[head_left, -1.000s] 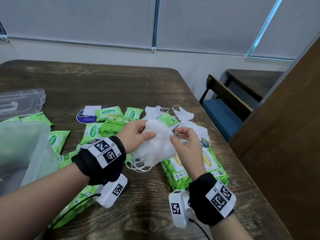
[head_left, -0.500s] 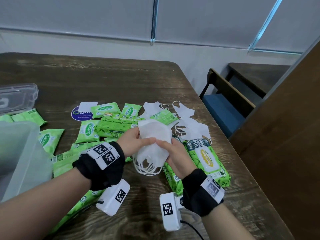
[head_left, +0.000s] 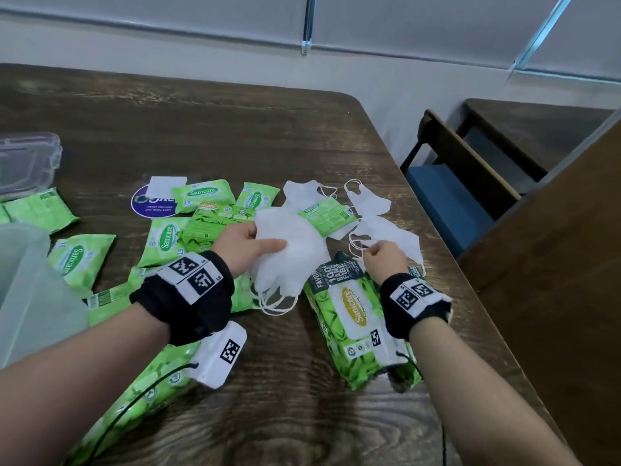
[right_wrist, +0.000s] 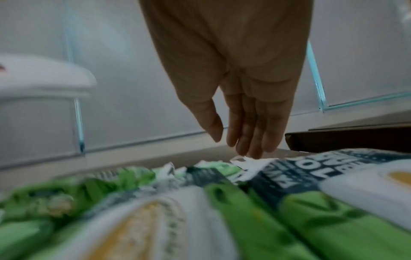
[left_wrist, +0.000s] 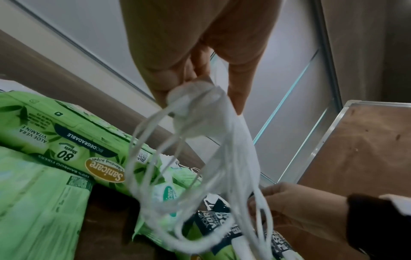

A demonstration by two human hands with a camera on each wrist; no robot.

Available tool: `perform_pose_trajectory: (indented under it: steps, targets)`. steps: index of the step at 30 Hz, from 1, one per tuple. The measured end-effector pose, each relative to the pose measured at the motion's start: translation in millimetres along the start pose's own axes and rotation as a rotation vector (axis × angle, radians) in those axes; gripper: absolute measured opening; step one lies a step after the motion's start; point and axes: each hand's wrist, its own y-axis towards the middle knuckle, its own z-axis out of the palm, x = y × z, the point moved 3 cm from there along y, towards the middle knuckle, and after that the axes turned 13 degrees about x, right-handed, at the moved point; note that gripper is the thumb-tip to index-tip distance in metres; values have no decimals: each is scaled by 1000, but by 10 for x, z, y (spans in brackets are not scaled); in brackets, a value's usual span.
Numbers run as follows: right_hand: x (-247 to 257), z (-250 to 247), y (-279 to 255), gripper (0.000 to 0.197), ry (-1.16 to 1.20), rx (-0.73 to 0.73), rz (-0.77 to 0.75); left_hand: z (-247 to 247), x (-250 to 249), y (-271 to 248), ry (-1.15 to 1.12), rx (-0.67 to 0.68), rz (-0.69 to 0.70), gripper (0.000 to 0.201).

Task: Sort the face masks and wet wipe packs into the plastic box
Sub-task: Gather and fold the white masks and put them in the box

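Gathering masks: left hand [head_left: 242, 245] grips the mask stack [head_left: 289, 260]. Right hand [head_left: 383, 260], fingers loose in the wrist view, reaches a loose mask [head_left: 389, 235]. Next: pinch it, add to stack.

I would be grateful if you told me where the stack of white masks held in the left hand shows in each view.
Head: the mask stack is at centre, gripped by the left hand.
Left wrist: centre, hanging from the fingers, loops dangling.
Right wrist: not in it, as far as the blurred picture shows.
Shared landmark: the big dark-topped wipe pack, lower centre in the head view, bottom right in the left wrist view, lower right in the right wrist view.
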Motion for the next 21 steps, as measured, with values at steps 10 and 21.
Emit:
perform_pose_trajectory:
  steps: [10,21]
  targets:
    - [-385,173,781,35,-571,257,104,-251,25,242,85,-187,46,15]
    - [-238,97,553,32,-610,258,166,-224,94,354,-18,-132,62,14]
